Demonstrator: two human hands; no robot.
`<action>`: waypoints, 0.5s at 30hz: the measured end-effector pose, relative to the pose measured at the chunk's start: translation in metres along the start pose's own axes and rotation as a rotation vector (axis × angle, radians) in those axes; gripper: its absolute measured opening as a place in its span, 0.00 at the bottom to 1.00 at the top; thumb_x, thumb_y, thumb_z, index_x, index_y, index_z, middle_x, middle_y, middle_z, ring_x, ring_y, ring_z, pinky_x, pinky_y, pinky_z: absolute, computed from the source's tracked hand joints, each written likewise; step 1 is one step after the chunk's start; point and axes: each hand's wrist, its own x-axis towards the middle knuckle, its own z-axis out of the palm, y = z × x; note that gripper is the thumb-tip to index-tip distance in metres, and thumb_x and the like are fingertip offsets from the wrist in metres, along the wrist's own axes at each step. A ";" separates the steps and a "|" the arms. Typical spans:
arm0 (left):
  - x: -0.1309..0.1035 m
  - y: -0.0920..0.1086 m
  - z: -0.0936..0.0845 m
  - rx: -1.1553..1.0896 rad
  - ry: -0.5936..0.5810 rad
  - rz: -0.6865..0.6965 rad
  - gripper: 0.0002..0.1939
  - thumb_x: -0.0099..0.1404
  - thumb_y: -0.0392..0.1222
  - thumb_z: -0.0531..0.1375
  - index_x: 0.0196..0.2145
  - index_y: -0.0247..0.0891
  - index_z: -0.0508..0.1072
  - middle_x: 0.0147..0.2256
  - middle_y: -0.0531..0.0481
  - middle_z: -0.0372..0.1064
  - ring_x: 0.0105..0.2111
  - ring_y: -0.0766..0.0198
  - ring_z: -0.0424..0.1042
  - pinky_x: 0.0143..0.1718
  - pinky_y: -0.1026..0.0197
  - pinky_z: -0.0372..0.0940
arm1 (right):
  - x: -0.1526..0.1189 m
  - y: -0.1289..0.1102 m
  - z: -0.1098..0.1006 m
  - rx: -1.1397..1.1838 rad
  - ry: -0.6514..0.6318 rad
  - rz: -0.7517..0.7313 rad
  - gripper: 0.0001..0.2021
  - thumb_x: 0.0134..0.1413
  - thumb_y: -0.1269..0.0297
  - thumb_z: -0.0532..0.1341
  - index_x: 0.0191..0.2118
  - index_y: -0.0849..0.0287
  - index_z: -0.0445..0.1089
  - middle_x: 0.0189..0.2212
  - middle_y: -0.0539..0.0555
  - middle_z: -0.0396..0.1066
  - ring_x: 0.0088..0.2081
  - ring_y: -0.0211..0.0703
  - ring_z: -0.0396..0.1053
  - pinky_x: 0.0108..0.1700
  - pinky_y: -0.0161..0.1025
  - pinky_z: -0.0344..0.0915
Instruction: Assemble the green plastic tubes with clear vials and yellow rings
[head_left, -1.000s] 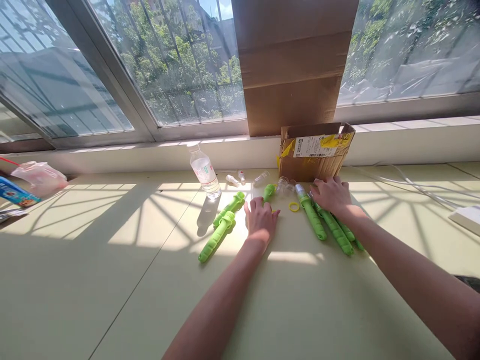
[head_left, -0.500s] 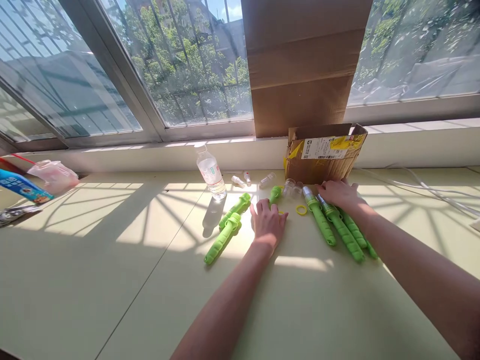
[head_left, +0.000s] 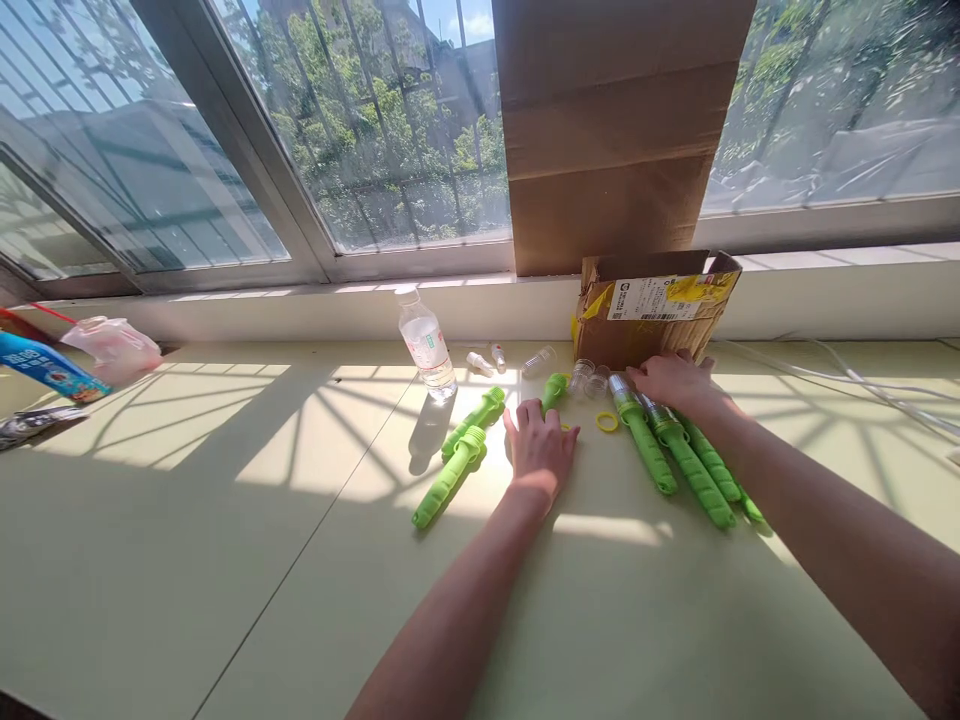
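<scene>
My left hand (head_left: 538, 445) rests low on the table with its fingers apart and arched, just in front of a short green part (head_left: 554, 388) that it partly covers. To its left lie two green ribbed handles (head_left: 450, 478) with threaded ends. My right hand (head_left: 671, 382) reaches over the silver-topped ends of several green handles (head_left: 697, 470), its fingers stretched out in front of the cardboard box; some fingertips are hidden. Another silver-topped green handle (head_left: 645, 445) lies between the hands. Near it are a yellow ring (head_left: 607, 422) and clear plastic caps (head_left: 582, 375).
An open cardboard box (head_left: 637, 340) stands against the window ledge. A clear bottle (head_left: 427, 345) stands upright at centre left, with small white pieces (head_left: 480, 362) beside it. At far left are a pink plastic bag (head_left: 112, 348) and a blue packet (head_left: 52, 370). White cables (head_left: 847, 370) lie at right.
The view has shifted slightly. Both hands stay in nearly the same places, with the right hand's fingers moving only a little near the handle tops.
</scene>
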 end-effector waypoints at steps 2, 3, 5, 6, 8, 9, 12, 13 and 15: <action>0.000 0.000 -0.001 -0.001 -0.012 -0.010 0.17 0.64 0.53 0.52 0.37 0.39 0.72 0.47 0.41 0.60 0.52 0.53 0.56 0.59 0.41 0.43 | 0.002 0.004 0.000 0.030 -0.019 0.016 0.24 0.58 0.50 0.46 0.42 0.62 0.73 0.47 0.67 0.65 0.52 0.63 0.56 0.49 0.62 0.48; 0.000 0.000 -0.002 -0.002 -0.017 -0.013 0.17 0.64 0.53 0.52 0.37 0.38 0.72 0.47 0.41 0.60 0.52 0.53 0.56 0.59 0.40 0.43 | 0.003 0.006 0.000 0.041 -0.026 0.016 0.25 0.58 0.50 0.46 0.42 0.62 0.73 0.47 0.68 0.65 0.52 0.63 0.56 0.49 0.62 0.48; 0.000 0.001 -0.003 -0.007 -0.022 -0.010 0.17 0.64 0.53 0.52 0.37 0.38 0.72 0.47 0.41 0.60 0.52 0.52 0.56 0.59 0.40 0.44 | 0.005 0.012 0.001 0.060 -0.040 0.009 0.25 0.59 0.50 0.46 0.43 0.64 0.72 0.47 0.70 0.65 0.51 0.63 0.57 0.47 0.62 0.48; 0.000 0.001 -0.004 -0.009 -0.022 -0.007 0.17 0.64 0.53 0.52 0.37 0.38 0.73 0.47 0.41 0.60 0.52 0.52 0.56 0.59 0.40 0.44 | 0.006 0.015 0.001 0.068 -0.045 0.009 0.26 0.59 0.51 0.46 0.43 0.66 0.72 0.46 0.72 0.65 0.51 0.63 0.58 0.47 0.62 0.48; 0.000 0.001 -0.004 -0.011 -0.018 -0.005 0.17 0.64 0.52 0.52 0.37 0.38 0.73 0.47 0.41 0.60 0.52 0.52 0.56 0.59 0.39 0.44 | 0.008 0.019 0.002 0.084 -0.057 0.000 0.26 0.59 0.51 0.46 0.42 0.69 0.72 0.43 0.73 0.66 0.48 0.62 0.60 0.45 0.61 0.49; 0.000 0.001 -0.004 -0.010 -0.016 -0.005 0.16 0.64 0.52 0.53 0.37 0.38 0.73 0.47 0.41 0.60 0.52 0.52 0.56 0.59 0.40 0.44 | 0.009 0.020 0.003 0.090 -0.060 -0.007 0.27 0.59 0.51 0.46 0.42 0.70 0.72 0.42 0.73 0.66 0.47 0.60 0.61 0.44 0.60 0.49; 0.000 0.000 -0.002 -0.007 -0.007 -0.004 0.16 0.64 0.52 0.53 0.37 0.38 0.72 0.47 0.41 0.60 0.51 0.52 0.56 0.59 0.40 0.44 | 0.012 0.022 0.005 0.104 -0.055 -0.043 0.26 0.59 0.52 0.47 0.40 0.70 0.73 0.39 0.70 0.67 0.44 0.57 0.63 0.42 0.57 0.52; 0.000 0.000 -0.002 -0.005 -0.006 -0.003 0.16 0.64 0.52 0.53 0.37 0.38 0.72 0.47 0.41 0.60 0.51 0.52 0.56 0.59 0.40 0.44 | 0.013 0.022 0.006 0.105 -0.047 -0.054 0.25 0.58 0.52 0.48 0.39 0.69 0.74 0.39 0.69 0.68 0.43 0.56 0.64 0.42 0.57 0.52; 0.000 0.000 -0.002 0.001 -0.008 -0.002 0.16 0.64 0.53 0.53 0.37 0.38 0.72 0.47 0.41 0.60 0.52 0.53 0.56 0.59 0.40 0.44 | 0.015 0.023 0.009 0.103 -0.022 -0.066 0.23 0.57 0.53 0.49 0.36 0.66 0.75 0.37 0.67 0.69 0.41 0.55 0.65 0.41 0.56 0.54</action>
